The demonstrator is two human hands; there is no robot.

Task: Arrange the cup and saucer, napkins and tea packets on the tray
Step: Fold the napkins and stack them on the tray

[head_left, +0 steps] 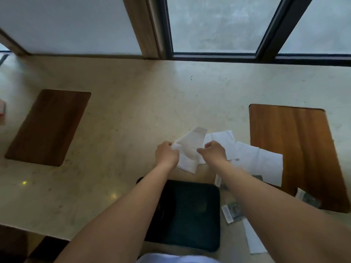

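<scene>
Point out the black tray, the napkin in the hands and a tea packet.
black tray (191, 215), head view, bare middle.
napkin (191, 144), head view, raised fold.
tea packet (232, 212), head view, its middle.

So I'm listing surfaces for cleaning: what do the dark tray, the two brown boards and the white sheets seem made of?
The black rectangular tray looks like matte plastic or leatherette; no grain shows. The two brown rounded boards look like wood, with lengthwise grain streaks. The white sheets look like thin paper napkins, creased and slightly translucent where both hands lift one.

No text, label, brand or number is showing legibly anywhere; the tea packets (232, 211) at lower right are appearing too blurred to read.
</scene>
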